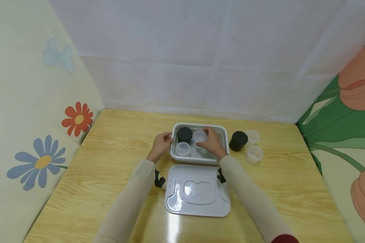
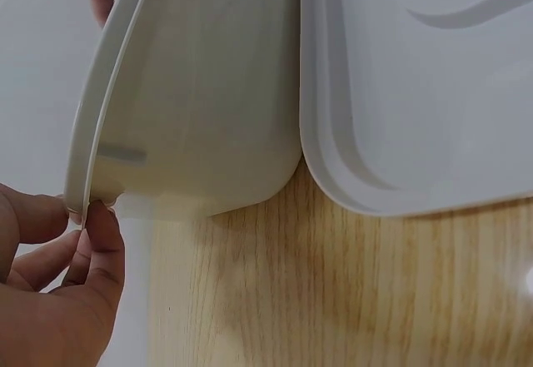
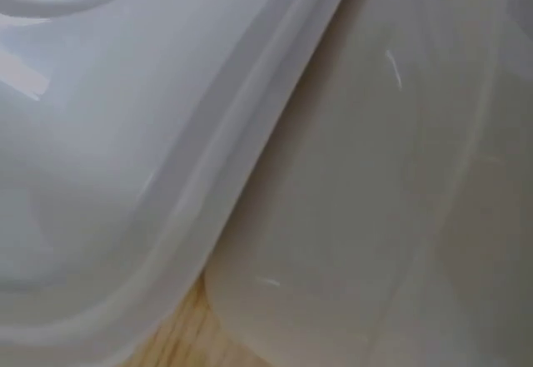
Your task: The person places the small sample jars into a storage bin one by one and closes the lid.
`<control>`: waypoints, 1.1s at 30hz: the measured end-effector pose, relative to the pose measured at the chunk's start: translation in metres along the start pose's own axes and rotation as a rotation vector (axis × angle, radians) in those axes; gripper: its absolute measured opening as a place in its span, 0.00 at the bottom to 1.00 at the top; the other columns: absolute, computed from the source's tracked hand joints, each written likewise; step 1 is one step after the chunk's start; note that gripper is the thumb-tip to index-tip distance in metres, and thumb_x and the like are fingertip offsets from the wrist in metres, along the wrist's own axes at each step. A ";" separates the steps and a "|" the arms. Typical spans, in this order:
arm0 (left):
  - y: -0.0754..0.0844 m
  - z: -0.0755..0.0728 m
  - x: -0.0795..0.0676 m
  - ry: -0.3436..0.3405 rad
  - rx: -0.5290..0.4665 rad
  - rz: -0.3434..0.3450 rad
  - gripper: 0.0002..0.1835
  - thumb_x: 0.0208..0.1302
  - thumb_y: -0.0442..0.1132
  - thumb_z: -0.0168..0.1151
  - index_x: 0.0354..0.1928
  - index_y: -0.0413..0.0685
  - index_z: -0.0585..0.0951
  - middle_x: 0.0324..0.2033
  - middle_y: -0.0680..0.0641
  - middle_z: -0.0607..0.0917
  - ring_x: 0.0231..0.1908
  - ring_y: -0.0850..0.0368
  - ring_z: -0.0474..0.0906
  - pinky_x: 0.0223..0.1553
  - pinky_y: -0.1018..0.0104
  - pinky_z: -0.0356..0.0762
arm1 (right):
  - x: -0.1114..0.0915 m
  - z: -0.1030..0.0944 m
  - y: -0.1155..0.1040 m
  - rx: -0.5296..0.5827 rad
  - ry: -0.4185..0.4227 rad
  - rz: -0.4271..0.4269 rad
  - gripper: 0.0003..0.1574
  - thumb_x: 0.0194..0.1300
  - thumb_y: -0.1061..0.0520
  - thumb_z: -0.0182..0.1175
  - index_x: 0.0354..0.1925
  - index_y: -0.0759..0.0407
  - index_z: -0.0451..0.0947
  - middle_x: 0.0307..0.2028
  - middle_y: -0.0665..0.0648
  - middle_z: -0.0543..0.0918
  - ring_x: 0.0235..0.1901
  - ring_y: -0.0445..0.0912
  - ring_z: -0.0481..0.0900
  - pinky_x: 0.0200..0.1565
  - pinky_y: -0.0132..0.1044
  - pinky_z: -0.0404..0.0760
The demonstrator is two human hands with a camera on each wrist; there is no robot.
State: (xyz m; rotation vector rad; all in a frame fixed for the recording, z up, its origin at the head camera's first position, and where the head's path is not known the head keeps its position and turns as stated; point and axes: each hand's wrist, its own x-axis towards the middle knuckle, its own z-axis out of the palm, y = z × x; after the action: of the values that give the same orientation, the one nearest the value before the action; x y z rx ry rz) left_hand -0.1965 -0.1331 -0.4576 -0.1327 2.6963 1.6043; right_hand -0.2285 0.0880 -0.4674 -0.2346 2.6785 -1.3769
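A pale rectangular plastic box sits on the table with its top off. Its left rim is pinched between the thumb and fingers of my left hand, seen close up in the left wrist view. Inside the box, my right hand grips a small clear cup, thumb on the near side and fingers on the far side. To the left of that cup stand a black round jar and, nearer me, another clear cup. The right wrist view shows no part of my right hand, only the box wall and lid.
The box's pale lid lies flat on the wood-grain table, just in front of the box. Right of the box stand a black round jar, a clear cup and another clear cup. A white cloth hangs behind.
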 end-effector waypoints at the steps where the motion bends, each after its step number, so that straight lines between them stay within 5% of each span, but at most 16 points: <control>1: 0.000 0.000 0.000 0.000 0.000 0.002 0.19 0.61 0.28 0.55 0.54 0.28 0.76 0.37 0.34 0.81 0.39 0.46 0.76 0.39 0.66 0.75 | -0.001 -0.002 -0.001 0.007 -0.009 0.005 0.47 0.49 0.60 0.72 0.62 0.70 0.61 0.60 0.69 0.69 0.61 0.60 0.67 0.63 0.50 0.67; 19: 0.001 -0.003 0.000 -0.034 0.033 -0.019 0.20 0.64 0.29 0.54 0.58 0.29 0.74 0.42 0.33 0.80 0.42 0.45 0.76 0.40 0.66 0.74 | -0.023 -0.027 -0.011 0.012 -0.041 -0.010 0.45 0.54 0.60 0.69 0.65 0.68 0.59 0.62 0.68 0.68 0.62 0.59 0.66 0.63 0.50 0.68; 33: 0.003 -0.002 0.000 -0.032 0.022 -0.041 0.20 0.65 0.30 0.54 0.59 0.31 0.74 0.44 0.33 0.80 0.43 0.46 0.76 0.42 0.64 0.74 | -0.042 -0.061 0.003 0.046 0.035 -0.036 0.44 0.52 0.65 0.69 0.63 0.71 0.60 0.61 0.70 0.66 0.61 0.62 0.67 0.63 0.50 0.68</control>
State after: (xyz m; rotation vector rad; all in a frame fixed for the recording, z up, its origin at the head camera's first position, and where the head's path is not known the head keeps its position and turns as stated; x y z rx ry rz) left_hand -0.1963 -0.1339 -0.4539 -0.1594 2.6685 1.5526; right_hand -0.1982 0.1463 -0.4335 -0.2573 2.6795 -1.4646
